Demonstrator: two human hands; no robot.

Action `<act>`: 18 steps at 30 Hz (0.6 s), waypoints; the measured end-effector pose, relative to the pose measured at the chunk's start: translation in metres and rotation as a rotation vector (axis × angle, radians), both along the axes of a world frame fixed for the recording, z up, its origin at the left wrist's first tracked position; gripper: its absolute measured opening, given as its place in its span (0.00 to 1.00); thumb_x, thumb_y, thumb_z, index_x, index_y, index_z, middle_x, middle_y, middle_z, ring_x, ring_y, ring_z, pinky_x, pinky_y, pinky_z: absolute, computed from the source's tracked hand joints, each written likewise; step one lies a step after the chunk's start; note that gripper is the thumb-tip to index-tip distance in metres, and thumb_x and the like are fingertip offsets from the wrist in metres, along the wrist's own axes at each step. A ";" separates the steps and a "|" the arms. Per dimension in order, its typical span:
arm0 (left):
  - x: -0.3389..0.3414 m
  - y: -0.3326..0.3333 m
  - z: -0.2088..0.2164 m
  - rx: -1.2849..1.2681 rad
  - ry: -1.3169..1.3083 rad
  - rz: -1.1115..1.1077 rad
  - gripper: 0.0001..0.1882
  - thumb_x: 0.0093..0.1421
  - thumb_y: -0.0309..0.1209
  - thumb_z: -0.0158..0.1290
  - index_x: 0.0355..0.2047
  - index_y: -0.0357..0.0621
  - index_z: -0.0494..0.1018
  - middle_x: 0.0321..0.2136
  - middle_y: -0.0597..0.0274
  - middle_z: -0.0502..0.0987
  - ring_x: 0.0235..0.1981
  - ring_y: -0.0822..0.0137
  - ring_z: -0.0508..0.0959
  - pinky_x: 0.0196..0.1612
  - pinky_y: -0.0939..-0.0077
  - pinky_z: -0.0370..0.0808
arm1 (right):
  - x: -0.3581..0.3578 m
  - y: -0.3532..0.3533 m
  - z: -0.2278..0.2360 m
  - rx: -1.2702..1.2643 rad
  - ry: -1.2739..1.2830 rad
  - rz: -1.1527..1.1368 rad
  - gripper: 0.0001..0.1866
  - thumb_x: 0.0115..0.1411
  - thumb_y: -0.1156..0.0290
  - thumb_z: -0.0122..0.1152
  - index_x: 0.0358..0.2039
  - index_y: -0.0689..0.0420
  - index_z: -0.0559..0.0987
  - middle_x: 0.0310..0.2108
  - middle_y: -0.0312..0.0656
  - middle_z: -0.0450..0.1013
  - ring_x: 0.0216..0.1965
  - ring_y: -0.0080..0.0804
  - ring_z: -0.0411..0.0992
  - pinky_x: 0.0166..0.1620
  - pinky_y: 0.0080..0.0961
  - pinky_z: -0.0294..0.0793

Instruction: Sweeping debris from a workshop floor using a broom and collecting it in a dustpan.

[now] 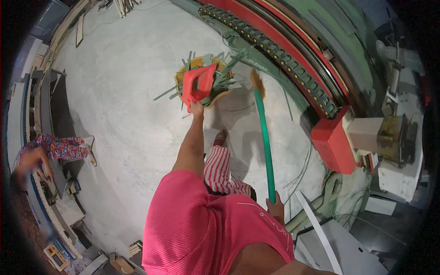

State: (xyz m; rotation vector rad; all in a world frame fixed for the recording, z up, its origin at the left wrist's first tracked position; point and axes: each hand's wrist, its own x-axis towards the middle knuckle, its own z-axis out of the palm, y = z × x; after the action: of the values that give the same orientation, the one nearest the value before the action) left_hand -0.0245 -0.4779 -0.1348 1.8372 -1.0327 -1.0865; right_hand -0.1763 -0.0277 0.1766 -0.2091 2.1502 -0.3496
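Observation:
My left hand (196,108) is closed around the handle of a red plastic dustpan (190,84). The dustpan is tilted over a yellow tub (179,76) crammed with thin green strips (223,85), many poking out past its rim. Down by my right side, my right hand (276,207) grips the upper end of a broom's green handle (265,137). The broom's brown bristles (257,81) are at the far end, right of the tub, near the floor. My right fingers are partly hidden by the handle and my shirt.
A long red machine (293,46) with a black cable chain (275,51) runs along the right, with a red box-shaped head (333,142). Loose strips (288,103) and a flexible hose (331,185) lie nearby. Another person (62,147) works at a bench on the left.

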 end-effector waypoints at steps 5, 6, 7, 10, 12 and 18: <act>0.000 -0.051 0.013 -0.387 -0.474 -0.266 0.24 0.43 0.26 0.44 0.44 0.36 0.57 0.37 0.39 0.57 0.40 0.49 0.60 0.42 0.66 0.58 | -0.013 -0.107 0.017 -0.143 0.087 0.124 0.26 0.45 0.66 0.50 0.47 0.54 0.58 0.21 0.48 0.68 0.19 0.36 0.68 0.24 0.29 0.66; 0.001 -0.062 0.012 -0.477 -0.420 -0.240 0.27 0.42 0.24 0.44 0.46 0.37 0.55 0.38 0.41 0.56 0.37 0.51 0.60 0.40 0.67 0.59 | -0.015 -0.122 0.019 -0.218 0.169 0.223 0.26 0.45 0.67 0.51 0.47 0.52 0.59 0.22 0.48 0.68 0.18 0.35 0.67 0.24 0.29 0.65; 0.001 -0.068 0.018 -0.470 -0.416 -0.237 0.27 0.42 0.24 0.44 0.46 0.37 0.55 0.38 0.41 0.56 0.37 0.51 0.60 0.40 0.67 0.59 | -0.018 -0.141 0.024 -0.210 0.172 0.228 0.26 0.45 0.67 0.51 0.47 0.52 0.59 0.22 0.48 0.68 0.18 0.35 0.67 0.24 0.29 0.65; -0.004 -0.083 0.032 -0.426 -0.486 -0.211 0.26 0.41 0.23 0.45 0.45 0.43 0.57 0.33 0.45 0.57 0.35 0.52 0.61 0.38 0.68 0.60 | -0.022 -0.195 0.049 -0.252 0.181 0.312 0.26 0.45 0.70 0.51 0.46 0.50 0.57 0.30 0.54 0.67 0.33 0.51 0.66 0.33 0.37 0.66; -0.011 -0.088 0.039 -0.444 -0.468 -0.232 0.25 0.41 0.23 0.45 0.44 0.43 0.58 0.33 0.45 0.57 0.34 0.52 0.61 0.37 0.67 0.60 | -0.028 -0.210 0.049 -0.286 0.238 0.358 0.25 0.45 0.70 0.51 0.46 0.50 0.58 0.30 0.54 0.67 0.33 0.51 0.66 0.33 0.37 0.66; -0.020 -0.093 0.050 -0.376 -0.426 -0.239 0.25 0.41 0.23 0.46 0.43 0.43 0.59 0.32 0.46 0.57 0.32 0.52 0.62 0.35 0.67 0.61 | -0.039 -0.228 0.036 -0.425 0.246 0.412 0.28 0.45 0.68 0.52 0.47 0.48 0.57 0.28 0.54 0.68 0.32 0.51 0.66 0.32 0.37 0.65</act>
State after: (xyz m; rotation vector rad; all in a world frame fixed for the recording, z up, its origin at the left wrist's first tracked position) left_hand -0.0442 -0.5713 -0.0844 1.6950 -1.6179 -0.5778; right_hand -0.2156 -0.2560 0.2122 -0.9637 2.1782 -0.5558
